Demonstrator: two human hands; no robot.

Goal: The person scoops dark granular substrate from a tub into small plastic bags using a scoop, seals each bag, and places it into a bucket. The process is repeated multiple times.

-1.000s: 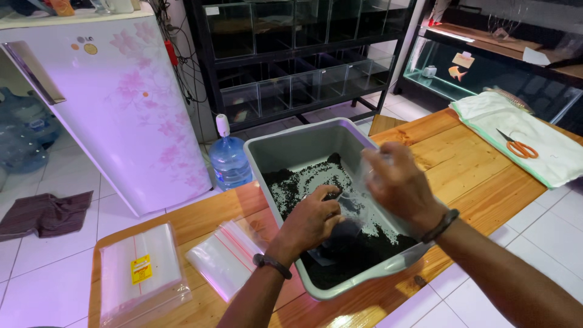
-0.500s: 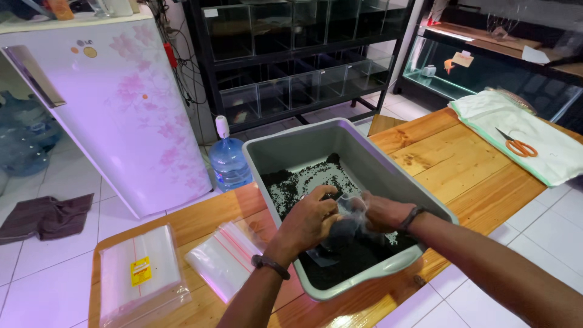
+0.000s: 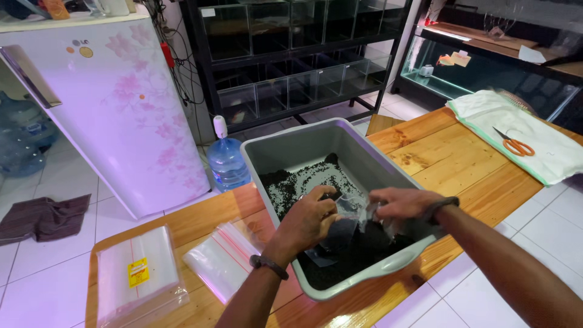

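Head view, wooden table (image 3: 461, 164), grey tub (image 3: 303, 152), white-tiled floor (image 3: 54, 267), pink fridge (image 3: 121, 109)

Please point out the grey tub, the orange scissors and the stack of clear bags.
grey tub (image 3: 285, 152): head view, bare inside of its far wall.
orange scissors (image 3: 517, 146): head view, on the handles.
stack of clear bags (image 3: 138, 270): head view, middle of the top bag.

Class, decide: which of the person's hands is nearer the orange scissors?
Right. The right hand is in the grey tub, on the side of the scissors; the left hand is farther away.
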